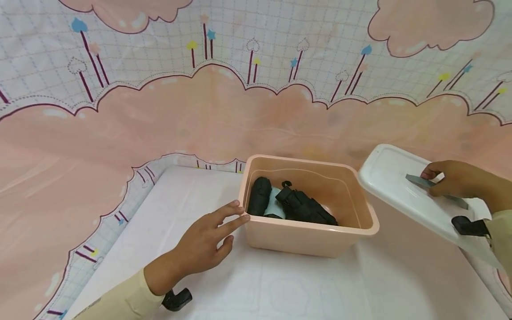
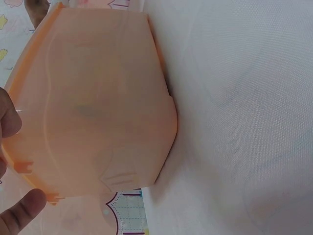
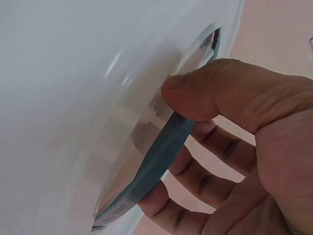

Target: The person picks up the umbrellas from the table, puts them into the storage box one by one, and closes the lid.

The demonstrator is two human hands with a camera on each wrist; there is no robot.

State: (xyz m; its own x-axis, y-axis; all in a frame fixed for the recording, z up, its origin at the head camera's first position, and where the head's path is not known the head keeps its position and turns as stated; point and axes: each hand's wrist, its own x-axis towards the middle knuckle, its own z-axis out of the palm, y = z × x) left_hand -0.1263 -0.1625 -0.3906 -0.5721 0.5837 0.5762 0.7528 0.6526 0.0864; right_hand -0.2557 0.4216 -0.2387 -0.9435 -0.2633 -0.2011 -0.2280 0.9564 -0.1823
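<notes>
A peach plastic storage box (image 1: pixel 296 238) stands uncovered on the white cloth. Inside it lie a black rolled bundle (image 1: pixel 259 195), a folded black umbrella (image 1: pixel 306 206) and something pale blue (image 1: pixel 274 203) between them. My left hand (image 1: pixel 206 240) touches the box's left front rim with extended fingertips; its fingers (image 2: pixel 24 210) also show along the rim in the left wrist view. My right hand (image 1: pixel 456 180) grips the grey handle (image 3: pixel 164 152) of a white lid (image 1: pixel 396 171), with the thumb on one side and fingers curled beneath. Tilted, the lid hangs at the box's right side.
White cloth (image 1: pixel 280 289) covers the surface around the box. A printed pink backdrop (image 1: pixel 180 120) rises behind and along the left. A black wrist device (image 1: pixel 177 300) sits under the left wrist, and another (image 1: pixel 470 226) is at the right sleeve.
</notes>
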